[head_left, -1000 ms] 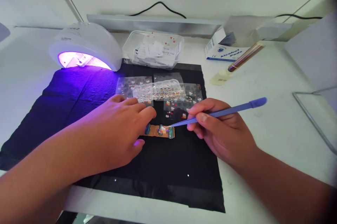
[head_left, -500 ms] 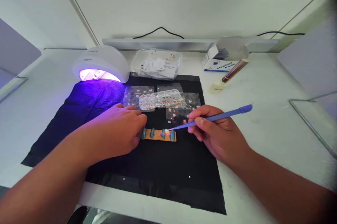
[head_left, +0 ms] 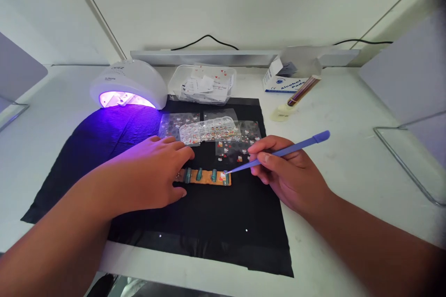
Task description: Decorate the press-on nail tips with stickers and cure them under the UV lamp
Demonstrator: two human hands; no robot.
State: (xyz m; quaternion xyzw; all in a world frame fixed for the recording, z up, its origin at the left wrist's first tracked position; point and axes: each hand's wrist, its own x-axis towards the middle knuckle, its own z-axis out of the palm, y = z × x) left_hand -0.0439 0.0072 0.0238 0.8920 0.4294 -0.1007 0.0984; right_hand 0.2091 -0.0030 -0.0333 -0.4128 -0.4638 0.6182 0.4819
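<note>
On the black mat [head_left: 209, 213] lies a tan strip [head_left: 206, 177] carrying several glossy teal false nails [head_left: 213, 175]. My left hand [head_left: 153, 171] spans the strip's left end, thumb below and fingers above, spread apart; the palm hides part of that end. My right hand [head_left: 285, 171] is closed in a pen-like pinch around blue pointed tweezers [head_left: 278, 152]. Their tip meets a small white and red sticker [head_left: 223, 175] at the rightmost nail. I cannot tell whether the tip grips the sticker.
Clear sticker sheets [head_left: 240, 139] and a clear decoration case [head_left: 209, 129] lie behind the strip. A lit nail lamp [head_left: 130, 81] stands at left. Further back are a plastic tub [head_left: 174, 85] of packets, an alcohol pads box [head_left: 278, 85] and a brown-handled tool [head_left: 304, 91].
My left thumb and fingers have spread apart at the strip's left end, showing more of it. The sticker and tweezers tip have shifted slightly right along the strip. The view has also moved a little.
</note>
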